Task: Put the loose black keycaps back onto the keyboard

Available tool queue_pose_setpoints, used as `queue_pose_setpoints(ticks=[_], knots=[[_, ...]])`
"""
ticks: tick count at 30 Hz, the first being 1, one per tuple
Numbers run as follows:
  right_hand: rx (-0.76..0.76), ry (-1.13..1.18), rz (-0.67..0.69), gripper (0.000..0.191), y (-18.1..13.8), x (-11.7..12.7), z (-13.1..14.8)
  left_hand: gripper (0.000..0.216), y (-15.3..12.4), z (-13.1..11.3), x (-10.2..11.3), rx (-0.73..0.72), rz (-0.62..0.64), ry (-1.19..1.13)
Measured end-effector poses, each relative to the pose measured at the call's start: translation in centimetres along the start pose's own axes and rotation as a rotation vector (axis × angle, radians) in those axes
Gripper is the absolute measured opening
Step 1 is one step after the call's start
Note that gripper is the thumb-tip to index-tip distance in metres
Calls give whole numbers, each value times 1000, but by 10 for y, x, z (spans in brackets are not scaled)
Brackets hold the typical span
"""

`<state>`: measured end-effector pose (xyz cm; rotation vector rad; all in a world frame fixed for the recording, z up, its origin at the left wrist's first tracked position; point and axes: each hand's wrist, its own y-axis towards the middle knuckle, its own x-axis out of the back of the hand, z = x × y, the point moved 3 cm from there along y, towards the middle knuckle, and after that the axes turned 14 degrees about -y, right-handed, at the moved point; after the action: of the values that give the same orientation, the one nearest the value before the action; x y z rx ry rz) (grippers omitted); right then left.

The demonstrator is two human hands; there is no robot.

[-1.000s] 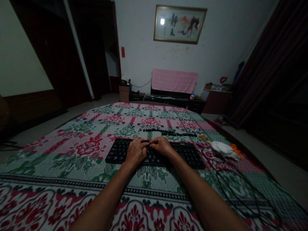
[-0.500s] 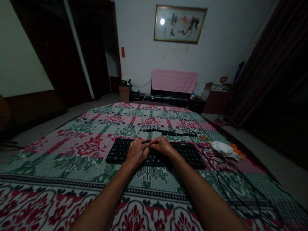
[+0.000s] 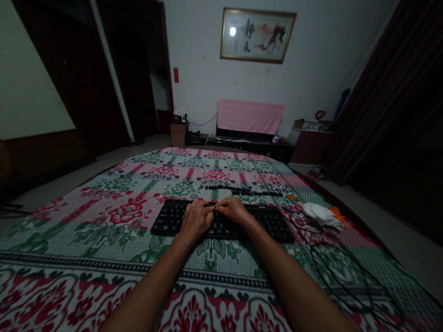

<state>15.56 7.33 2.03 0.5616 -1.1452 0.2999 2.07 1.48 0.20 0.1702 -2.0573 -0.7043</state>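
A black computer keyboard (image 3: 273, 226) lies on the patterned bedspread, its long side towards me. Over its middle, at the upper rows of keys, my left hand (image 3: 197, 217) rests with its fingers bent and pointing right. My right hand (image 3: 232, 208) is closed in a pinch, and its fingertips meet those of the left. Whatever sits between the fingertips is too small and dark to make out. Just behind the keyboard, small black pieces that look like keycaps (image 3: 258, 192) lie in two uneven rows.
To the right lie a white cloth (image 3: 320, 214), an orange item (image 3: 339, 217) and a looped black cable (image 3: 360, 272). A small orange-brown piece (image 3: 291, 197) is near the keyboard's far right corner. The bed's right edge runs beyond them. A pink cloth (image 3: 251, 116) hangs at the far wall.
The view has shifted very slightly. Both hands stay at the same place on the keyboard, with only tiny movement at the fingertips.
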Motion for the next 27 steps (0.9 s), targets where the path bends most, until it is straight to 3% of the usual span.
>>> queue_pose_setpoints(ticks=[15,22,24,27], knots=[[-6,-27,-40,19,0,-5,-2,25,0,-3,1,-6,29,16],[55,-31,-41,24,-3,-2,2,25,1,-7,5,-70,-24,9],[25,-30,-101,24,-2,2,-4,26,3,-7,5,-63,-26,31],[-144,-137,-236,25,3,10,-27,27,5,-4,3,-27,-37,50]])
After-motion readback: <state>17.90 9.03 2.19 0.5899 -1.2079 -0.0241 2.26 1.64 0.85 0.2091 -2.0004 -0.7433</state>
